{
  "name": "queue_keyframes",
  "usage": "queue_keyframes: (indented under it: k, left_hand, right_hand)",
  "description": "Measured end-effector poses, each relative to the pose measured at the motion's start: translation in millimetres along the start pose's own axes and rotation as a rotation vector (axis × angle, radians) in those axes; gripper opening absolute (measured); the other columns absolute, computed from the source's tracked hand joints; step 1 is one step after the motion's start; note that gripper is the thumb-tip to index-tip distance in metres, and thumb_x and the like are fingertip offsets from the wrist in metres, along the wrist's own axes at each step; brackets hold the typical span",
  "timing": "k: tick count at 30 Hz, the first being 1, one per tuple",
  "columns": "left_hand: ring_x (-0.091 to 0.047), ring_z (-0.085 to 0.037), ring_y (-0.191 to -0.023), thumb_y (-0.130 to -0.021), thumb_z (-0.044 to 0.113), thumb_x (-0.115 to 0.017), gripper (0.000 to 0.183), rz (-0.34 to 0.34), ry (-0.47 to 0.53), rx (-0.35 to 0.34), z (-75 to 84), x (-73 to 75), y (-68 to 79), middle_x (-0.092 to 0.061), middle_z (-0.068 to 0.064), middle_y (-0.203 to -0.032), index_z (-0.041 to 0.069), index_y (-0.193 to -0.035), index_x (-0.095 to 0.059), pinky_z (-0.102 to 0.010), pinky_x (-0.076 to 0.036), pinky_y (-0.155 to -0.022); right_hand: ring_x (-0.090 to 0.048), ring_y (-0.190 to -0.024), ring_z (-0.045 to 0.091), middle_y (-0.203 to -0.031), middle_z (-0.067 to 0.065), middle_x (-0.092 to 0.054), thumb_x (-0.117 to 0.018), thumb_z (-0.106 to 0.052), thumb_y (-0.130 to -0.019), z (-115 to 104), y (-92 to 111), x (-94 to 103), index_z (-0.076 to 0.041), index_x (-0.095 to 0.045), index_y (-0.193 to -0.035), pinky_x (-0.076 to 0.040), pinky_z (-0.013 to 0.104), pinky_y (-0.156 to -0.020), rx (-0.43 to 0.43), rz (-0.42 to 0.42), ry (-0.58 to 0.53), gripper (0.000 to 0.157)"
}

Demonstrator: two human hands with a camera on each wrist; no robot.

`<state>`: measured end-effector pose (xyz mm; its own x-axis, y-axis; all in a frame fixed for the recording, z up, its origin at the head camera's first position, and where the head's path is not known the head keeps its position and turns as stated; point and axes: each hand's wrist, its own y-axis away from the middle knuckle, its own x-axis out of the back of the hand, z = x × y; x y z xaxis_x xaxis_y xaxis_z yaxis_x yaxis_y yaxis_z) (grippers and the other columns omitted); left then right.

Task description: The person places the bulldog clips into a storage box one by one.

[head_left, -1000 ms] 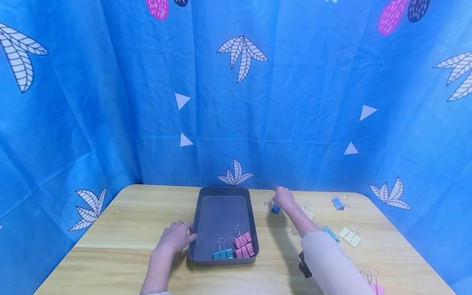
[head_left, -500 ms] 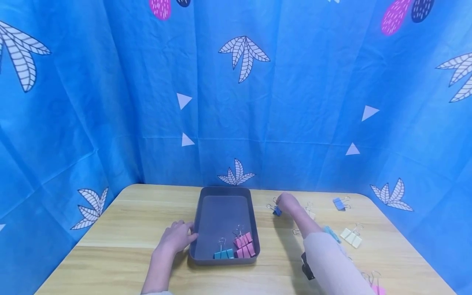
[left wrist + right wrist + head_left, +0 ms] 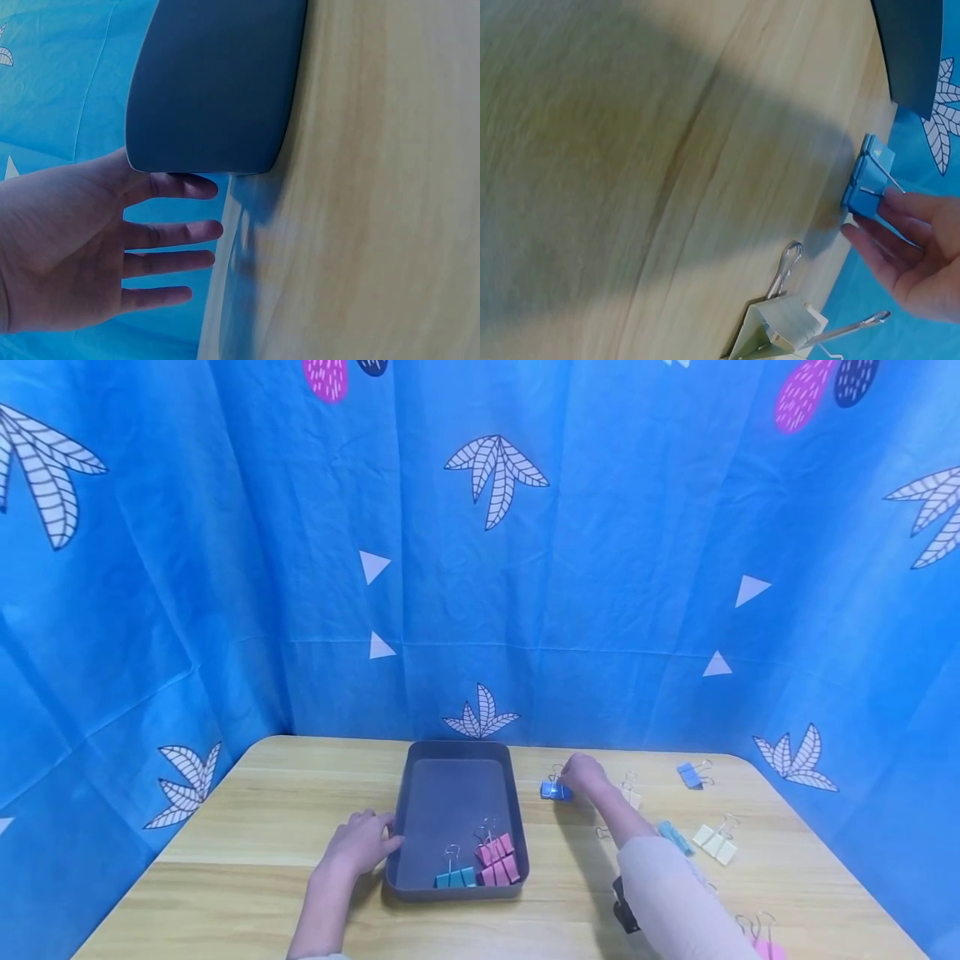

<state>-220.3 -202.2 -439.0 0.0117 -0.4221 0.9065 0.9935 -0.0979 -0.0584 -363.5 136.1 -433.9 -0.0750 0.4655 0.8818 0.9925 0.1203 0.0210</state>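
Observation:
A blue binder clip point(image 3: 556, 791) lies near the table's far side, right of the dark grey tray point(image 3: 457, 893). My right hand point(image 3: 587, 777) pinches it at its right end; in the right wrist view fingertips meet the wire handle of the blue clip point(image 3: 868, 176). My left hand point(image 3: 358, 843) rests against the tray's left wall, thumb at the rim. The left wrist view shows the left hand's point(image 3: 82, 240) fingers straight and spread beside the tray's outer wall point(image 3: 217, 90). Inside the tray's near end sit a teal binder clip point(image 3: 455, 878) and two pink binder clips point(image 3: 498, 870).
Right of the tray lie a cream clip point(image 3: 780, 326), another cream clip point(image 3: 715, 843), a teal clip point(image 3: 675, 837), a second blue clip point(image 3: 692, 775), a black clip point(image 3: 624, 910) and a pink clip point(image 3: 769, 950). A blue curtain point(image 3: 480, 577) hangs behind the table.
My right hand has come down and toward me onto the blue clip. The clip has turned, its blue body now broadside. My left hand and the tray keep their places.

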Motion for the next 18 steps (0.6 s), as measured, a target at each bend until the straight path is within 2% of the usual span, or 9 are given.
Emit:
queue_keyframes:
  k: [1,3,7,9,14,18]
  left_hand:
    - [-0.047,-0.044,-0.105,-0.085,0.024,-0.064,0.029,0.001,0.003,0.0,0.0,-0.2,-0.1,-0.054,-0.025,-0.113,0.003,-0.105,-0.064,-0.058,-0.037,-0.086]
    - [-0.047,-0.044,-0.104,-0.085,0.023,-0.064,0.03,0.003,0.007,-0.001,0.2,-0.4,-0.1,-0.054,-0.025,-0.112,0.003,-0.106,-0.064,-0.059,-0.037,-0.086]
    - [-0.048,-0.044,-0.104,-0.085,0.024,-0.064,0.034,0.001,0.012,-0.003,-0.2,-1.2,-0.2,-0.054,-0.025,-0.112,0.001,-0.11,-0.062,-0.059,-0.037,-0.086]
    - [-0.047,-0.044,-0.104,-0.085,0.024,-0.064,0.035,0.0,0.016,-0.001,-0.4,-1.4,-0.2,-0.054,-0.025,-0.112,0.0,-0.112,-0.062,-0.059,-0.037,-0.086]
    - [-0.048,-0.043,-0.104,-0.085,0.023,-0.063,0.033,0.001,0.016,-0.002,-0.5,-0.5,-0.1,-0.055,-0.024,-0.111,0.001,-0.11,-0.063,-0.058,-0.038,-0.085]
    - [-0.048,-0.042,-0.103,-0.085,0.023,-0.063,0.03,0.0,0.013,-0.004,-1.0,0.6,0.0,-0.055,-0.023,-0.111,0.003,-0.108,-0.063,-0.057,-0.039,-0.084]
  right_hand:
    - [-0.058,-0.073,0.022,-0.084,0.014,-0.064,-0.067,-0.003,-0.077,0.5,-0.7,-0.9,0.004,-0.066,-0.082,-0.051,0.038,-0.075,0.001,0.014,-0.01,0.009]
    - [-0.054,-0.063,0.017,-0.073,0.009,-0.061,-0.065,0.0,-0.077,1.5,-2.0,-2.7,0.004,-0.062,-0.072,-0.051,0.032,-0.066,-0.005,0.029,-0.037,0.006]
    - [-0.03,-0.043,0.009,-0.049,-0.003,-0.037,-0.057,0.005,-0.075,4.1,-4.2,-7.2,-0.009,-0.043,-0.049,-0.034,0.021,-0.044,-0.025,0.053,-0.085,0.033]
    - [-0.025,-0.041,0.008,-0.045,-0.004,-0.029,-0.054,0.007,-0.074,5.1,-4.6,-8.1,-0.013,-0.036,-0.047,-0.028,0.02,-0.042,-0.034,0.057,-0.102,0.038]
    - [-0.027,-0.04,0.008,-0.045,-0.004,-0.031,-0.055,0.007,-0.073,6.4,-4.9,-7.5,-0.013,-0.036,-0.047,-0.03,0.02,-0.041,-0.038,0.064,-0.121,0.038]
    - [-0.024,-0.039,0.007,-0.044,-0.005,-0.029,-0.054,0.006,-0.074,4.0,-4.1,-5.0,-0.014,-0.035,-0.046,-0.027,0.018,-0.039,-0.021,0.07,-0.111,0.039]
